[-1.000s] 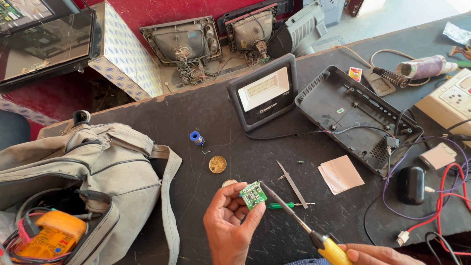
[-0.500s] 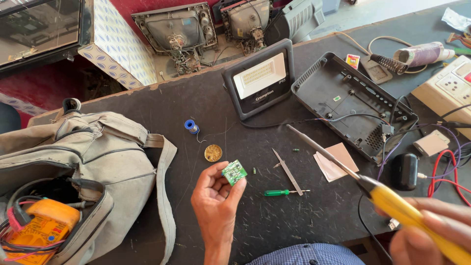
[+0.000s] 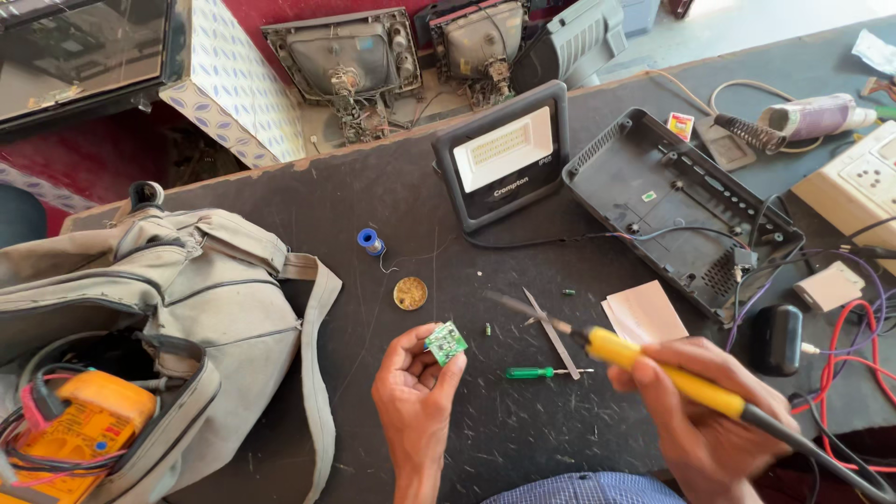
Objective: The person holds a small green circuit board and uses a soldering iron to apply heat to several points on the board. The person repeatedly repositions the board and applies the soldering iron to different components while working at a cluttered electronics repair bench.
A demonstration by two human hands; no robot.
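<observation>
Here, at a dark workbench, a person's left hand pinches a small green circuit board between thumb and fingertips, holding it tilted just above the tabletop, while the right hand is closed in a pen-like grip round the yellow handle of a soldering iron. The iron's thin metal tip points toward ten o'clock and hangs in the air, apart from the board, which sits at about nine o'clock from it.

The step in hand looks like the approach to a solder joint: board presented, iron brought near but not touching. The next move would seem to call for a steady left hand, the board turned so the joint faces the tip, and a short, careful travel of the tip leftward; the fingers sit close to the board's edge, so heat is a risk.

The board is square, small enough to sit on the fingertips, bright green with tiny pale components; finer detail cannot be made out.

Around it: a round tin of brownish flux at twelve o'clock from the board, a blue spool of solder wire beyond that, a green-handled screwdriver and metal tweezers at three o'clock. A black floodlight and its open black housing lie at one to two o'clock. A grey tool bag with an orange multimeter fills the nine o'clock side.
</observation>
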